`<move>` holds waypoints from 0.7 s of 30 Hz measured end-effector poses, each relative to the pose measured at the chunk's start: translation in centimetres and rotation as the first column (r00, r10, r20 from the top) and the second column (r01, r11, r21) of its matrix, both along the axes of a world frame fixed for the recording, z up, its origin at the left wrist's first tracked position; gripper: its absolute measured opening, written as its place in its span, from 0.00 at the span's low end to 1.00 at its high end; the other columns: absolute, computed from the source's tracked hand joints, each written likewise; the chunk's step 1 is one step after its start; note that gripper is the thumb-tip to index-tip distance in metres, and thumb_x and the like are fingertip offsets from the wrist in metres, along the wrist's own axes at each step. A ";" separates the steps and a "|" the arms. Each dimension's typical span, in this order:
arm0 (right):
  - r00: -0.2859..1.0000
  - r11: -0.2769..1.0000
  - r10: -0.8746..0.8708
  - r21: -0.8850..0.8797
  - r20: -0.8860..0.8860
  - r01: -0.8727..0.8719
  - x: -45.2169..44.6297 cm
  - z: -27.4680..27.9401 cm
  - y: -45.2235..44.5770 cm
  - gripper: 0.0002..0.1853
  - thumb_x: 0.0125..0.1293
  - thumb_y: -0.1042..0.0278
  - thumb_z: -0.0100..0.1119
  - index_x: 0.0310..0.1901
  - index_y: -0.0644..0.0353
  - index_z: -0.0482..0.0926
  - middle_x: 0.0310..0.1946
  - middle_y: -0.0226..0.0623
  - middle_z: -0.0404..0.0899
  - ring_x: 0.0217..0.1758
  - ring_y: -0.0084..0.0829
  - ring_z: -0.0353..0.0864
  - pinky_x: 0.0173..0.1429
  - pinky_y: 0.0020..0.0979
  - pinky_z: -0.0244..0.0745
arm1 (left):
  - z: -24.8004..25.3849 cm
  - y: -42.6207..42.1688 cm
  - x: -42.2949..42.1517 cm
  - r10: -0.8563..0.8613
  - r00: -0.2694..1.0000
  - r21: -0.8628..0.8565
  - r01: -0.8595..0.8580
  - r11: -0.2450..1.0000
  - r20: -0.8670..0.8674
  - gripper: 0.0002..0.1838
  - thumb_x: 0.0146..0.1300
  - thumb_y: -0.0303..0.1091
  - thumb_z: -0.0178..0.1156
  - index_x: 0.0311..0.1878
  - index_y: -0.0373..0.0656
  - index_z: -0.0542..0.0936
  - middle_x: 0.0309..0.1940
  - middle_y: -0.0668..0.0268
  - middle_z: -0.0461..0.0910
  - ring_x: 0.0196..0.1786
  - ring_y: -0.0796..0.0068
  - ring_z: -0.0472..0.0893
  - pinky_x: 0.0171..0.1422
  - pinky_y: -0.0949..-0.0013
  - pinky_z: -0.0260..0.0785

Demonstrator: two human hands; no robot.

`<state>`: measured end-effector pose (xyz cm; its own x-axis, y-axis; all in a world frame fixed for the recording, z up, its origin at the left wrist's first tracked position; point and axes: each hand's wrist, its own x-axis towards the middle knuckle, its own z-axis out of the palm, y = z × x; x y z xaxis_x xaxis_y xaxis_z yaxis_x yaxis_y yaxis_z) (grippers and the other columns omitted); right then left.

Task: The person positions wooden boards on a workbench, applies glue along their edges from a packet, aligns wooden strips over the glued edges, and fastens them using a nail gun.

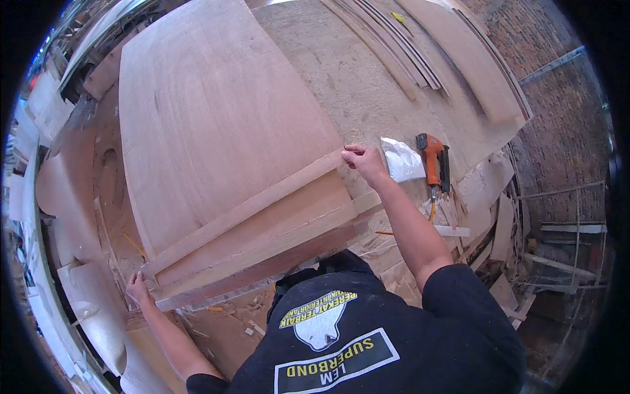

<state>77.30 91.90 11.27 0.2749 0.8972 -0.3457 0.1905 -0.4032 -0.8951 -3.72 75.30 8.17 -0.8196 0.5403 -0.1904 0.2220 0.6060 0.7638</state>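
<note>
Along the panel (pixel 216 111), a wood strip (pixel 244 215) is met at both ends by fingertips (pixel 348 155), right hand (pixel 365 163) pinching, grip of left hand (pixel 138 289) unclear.

The plywood sheet (pixel 216 131) is showing pinkish-tan grain, the nail gun (pixel 431 156) wearing orange and black, the black shirt (pixel 459 322) flaunting yellow-and-white print.
</note>
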 end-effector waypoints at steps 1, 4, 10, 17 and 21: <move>0.999 1.000 -0.009 -0.003 -0.031 0.009 -0.1 -0.1 -0.2 0.18 0.69 0.66 0.73 0.57 0.64 0.87 0.42 0.34 0.90 0.39 0.22 0.86 0.43 0.27 0.81 | 0.3 0.0 0.1 -0.007 1.000 -0.005 0.007 1.000 -0.005 0.21 0.68 0.30 0.71 0.61 0.28 0.84 0.51 0.56 0.89 0.50 0.67 0.87 0.59 0.66 0.78; 0.995 0.999 -0.038 -0.011 -0.088 0.037 -0.2 0.0 -0.5 0.18 0.71 0.66 0.72 0.59 0.64 0.86 0.44 0.33 0.89 0.44 0.22 0.86 0.48 0.26 0.84 | 0.6 -0.2 1.1 -0.011 1.000 0.000 0.011 1.000 -0.014 0.20 0.67 0.29 0.72 0.59 0.29 0.85 0.49 0.57 0.90 0.48 0.69 0.87 0.57 0.66 0.78; 0.986 0.995 -0.103 -0.009 -0.128 0.103 -0.3 0.3 -0.5 0.17 0.71 0.66 0.71 0.59 0.60 0.86 0.43 0.30 0.88 0.42 0.21 0.85 0.47 0.26 0.83 | 0.7 -0.4 2.2 0.007 0.999 0.036 -0.005 0.999 -0.050 0.20 0.66 0.28 0.73 0.58 0.28 0.86 0.47 0.59 0.90 0.47 0.71 0.86 0.54 0.67 0.78; 0.985 0.996 -0.088 -0.036 -0.150 0.084 0.1 -0.1 -0.1 0.15 0.72 0.66 0.71 0.57 0.58 0.87 0.39 0.26 0.87 0.40 0.20 0.84 0.45 0.26 0.81 | 0.9 -0.3 2.2 -0.012 1.000 0.050 0.012 0.999 0.001 0.22 0.64 0.28 0.74 0.59 0.26 0.85 0.49 0.57 0.90 0.47 0.70 0.86 0.55 0.68 0.78; 0.980 0.998 -0.059 -0.029 -0.191 0.054 0.5 -0.2 0.1 0.14 0.71 0.67 0.70 0.56 0.57 0.87 0.37 0.25 0.86 0.39 0.19 0.84 0.45 0.26 0.80 | -0.1 -0.3 1.8 -0.005 0.999 0.089 0.009 0.996 -0.044 0.18 0.64 0.29 0.74 0.54 0.28 0.88 0.46 0.58 0.91 0.46 0.71 0.87 0.54 0.68 0.78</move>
<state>77.84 92.00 11.07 0.2513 0.8732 -0.4175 -0.0074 -0.4296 -0.9030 -1.89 75.01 8.08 -0.8221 0.5594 -0.1056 0.2601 0.5341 0.8044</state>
